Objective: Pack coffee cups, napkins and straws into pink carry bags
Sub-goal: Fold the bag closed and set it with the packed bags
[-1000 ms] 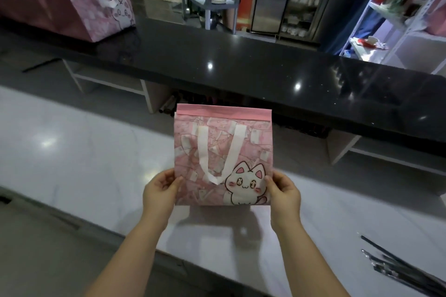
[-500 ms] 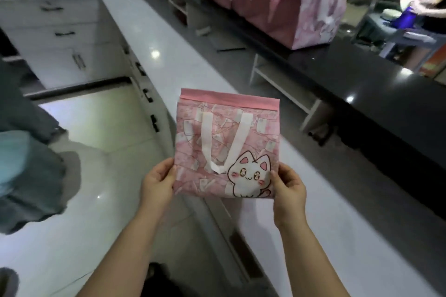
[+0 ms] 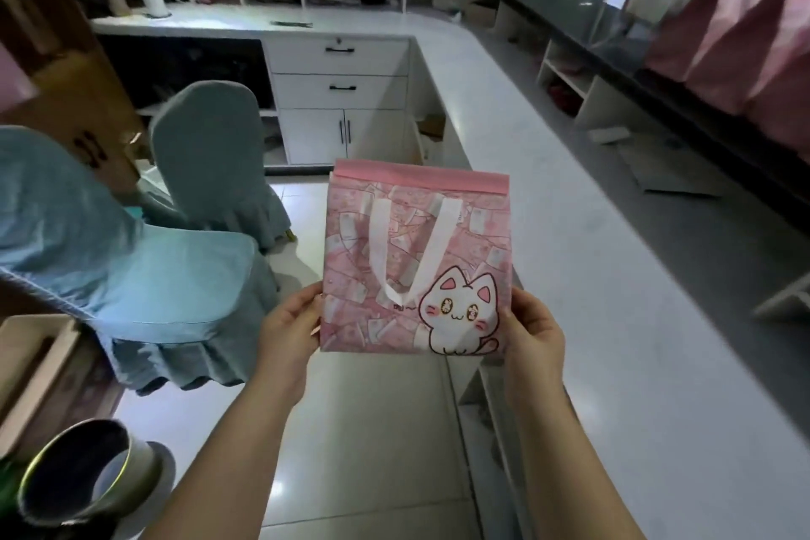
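Swung the pink cat-print carry bag (image 3: 464, 232) off the white counter (image 3: 548, 197), out over the floor (image 3: 372, 430). Held it flat and upright, lower edges pinched in left hand (image 3: 287, 331) at 8 o'clock, right hand (image 3: 532, 333) at 4. Faced blue-covered chairs (image 3: 131, 259) at 10 o'clock.

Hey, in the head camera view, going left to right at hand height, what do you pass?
Blue covered chair → left hand → pink carry bag → right hand → white countertop.

Two blue-covered chairs (image 3: 131, 259) stand on the tiled floor (image 3: 372, 430) left of the white table (image 3: 591, 276). White drawers (image 3: 337, 75) stand beyond them. A metal cup (image 3: 83, 469) sits tilted at lower left.
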